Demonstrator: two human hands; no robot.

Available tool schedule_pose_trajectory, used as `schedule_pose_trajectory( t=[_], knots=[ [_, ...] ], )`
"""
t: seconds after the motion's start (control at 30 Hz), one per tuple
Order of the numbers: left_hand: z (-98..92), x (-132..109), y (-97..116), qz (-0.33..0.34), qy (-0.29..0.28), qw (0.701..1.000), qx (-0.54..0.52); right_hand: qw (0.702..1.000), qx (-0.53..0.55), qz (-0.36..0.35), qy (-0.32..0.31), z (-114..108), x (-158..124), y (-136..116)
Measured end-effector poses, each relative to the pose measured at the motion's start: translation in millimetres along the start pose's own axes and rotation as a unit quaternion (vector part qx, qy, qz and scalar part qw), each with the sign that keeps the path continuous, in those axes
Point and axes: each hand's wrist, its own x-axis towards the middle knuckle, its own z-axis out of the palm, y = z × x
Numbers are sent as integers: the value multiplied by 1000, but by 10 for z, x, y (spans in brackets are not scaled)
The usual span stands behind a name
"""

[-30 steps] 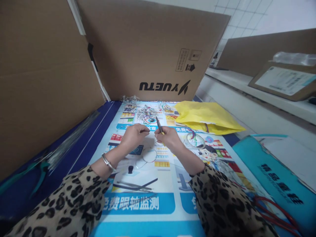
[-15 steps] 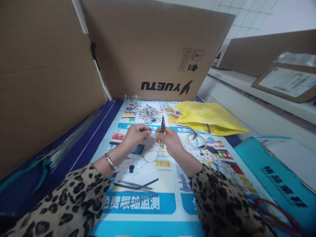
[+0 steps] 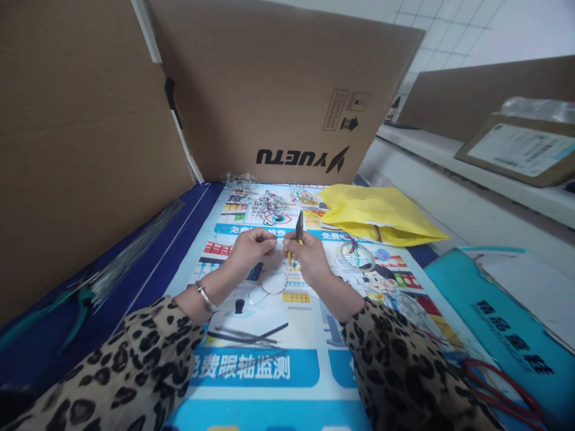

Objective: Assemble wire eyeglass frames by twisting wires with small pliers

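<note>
My right hand is closed around a pair of pliers with dark jaws pointing away from me and yellow handles. The thumb and fingertip of that hand also press together toward the left. Just across a small gap, my left hand is closed in a pinch; what lies between its fingertips is too fine to make out. Below both hands a thin wire bent into loops shows against the printed mat; whether it hangs from the fingers or lies flat, I cannot tell.
Dark strips lie nearer me. Tangled wire pieces sit at the back, beside a yellow bag and wire coils. Teal-handled pliers and straight wires are at left, red cord at right. Cardboard stands behind.
My hands keep nearly the same pose. The pliers' tip has shifted slightly to the right, and my left wrist has moved a little to the right.
</note>
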Motion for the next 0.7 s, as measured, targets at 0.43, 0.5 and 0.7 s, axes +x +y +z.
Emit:
schedule_pose_trajectory(
  t=[0.43,0.5,0.7],
  knots=[
    [43,-7,-74,-1,14,1000,-23,1000,6,4,18,6,-1,28],
    [47,-7,-83,-2,17,1000,-25,1000,0,7,23,12,-1,30],
    [58,-11,-97,-3,26,999,-31,1000,7,7,25,21,5,66]
  ],
)
